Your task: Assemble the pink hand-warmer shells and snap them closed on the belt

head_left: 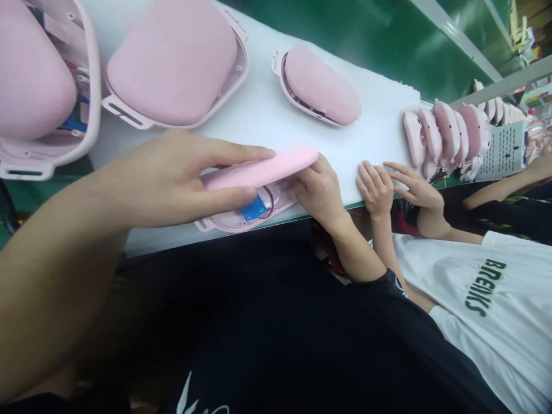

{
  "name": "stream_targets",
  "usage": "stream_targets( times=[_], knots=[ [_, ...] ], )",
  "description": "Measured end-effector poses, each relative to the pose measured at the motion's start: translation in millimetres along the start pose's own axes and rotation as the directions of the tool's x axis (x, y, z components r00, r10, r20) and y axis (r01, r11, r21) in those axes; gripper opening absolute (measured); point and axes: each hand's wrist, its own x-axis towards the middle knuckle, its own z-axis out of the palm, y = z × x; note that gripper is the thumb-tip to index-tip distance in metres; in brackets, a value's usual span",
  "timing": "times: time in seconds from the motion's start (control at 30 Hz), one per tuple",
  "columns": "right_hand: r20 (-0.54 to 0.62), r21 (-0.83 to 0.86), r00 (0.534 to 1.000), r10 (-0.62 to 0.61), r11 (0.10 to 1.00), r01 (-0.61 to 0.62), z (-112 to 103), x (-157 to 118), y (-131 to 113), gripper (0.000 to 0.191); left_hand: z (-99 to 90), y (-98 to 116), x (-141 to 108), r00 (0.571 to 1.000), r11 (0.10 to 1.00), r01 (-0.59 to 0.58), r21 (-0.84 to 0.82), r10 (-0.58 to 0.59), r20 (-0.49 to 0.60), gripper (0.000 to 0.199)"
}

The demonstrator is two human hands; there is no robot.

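My left hand (172, 172) grips a pink padded cover (267, 165), its fingers along the far side and its thumb on the near side. The cover is tilted up over a pink plastic shell (228, 221) at the table's near edge. Inside the shell a blue wrapped block (253, 208) and a thin dark red wire show through the gap. At the right end, my right hand (319, 190) is closed around the cover and the shell's rim; its fingertips are partly hidden beneath the cover.
Two pink shells with covers resting loosely on them, one partly out of frame (34, 75) and one whole (172, 63), lie at the left. A smaller covered shell (321, 86) is further back. Several pink shells (448, 135) stand in a row at the right, beyond a co-worker's hands (375, 187).
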Motion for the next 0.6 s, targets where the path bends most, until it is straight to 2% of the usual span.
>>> stream_targets(
  times=[0.1,0.27,0.43,0.6],
  knots=[
    [-0.026,-0.008,0.999,-0.046,0.999,0.045,-0.1,-0.9,2.7,0.037,3.1,-3.1,2.0,1.000,1.000,0.003,-0.010,-0.003,-0.002,0.078],
    [-0.053,-0.015,0.990,-0.133,0.991,0.132,-5.0,-2.2,8.9,0.034,10.9,-14.2,6.0,0.994,0.998,-0.029,-0.048,0.024,-0.103,0.082],
    [0.046,-0.049,0.991,-0.127,0.990,0.130,-9.8,1.5,9.3,0.036,14.0,-18.0,6.5,0.995,0.999,-0.033,-0.030,0.030,-0.096,0.084],
    [0.096,-0.136,0.983,-0.156,0.976,0.168,-16.4,-2.9,-2.9,0.042,13.7,-24.9,6.9,0.992,0.998,-0.058,0.027,0.061,-0.111,0.088]
  ],
)
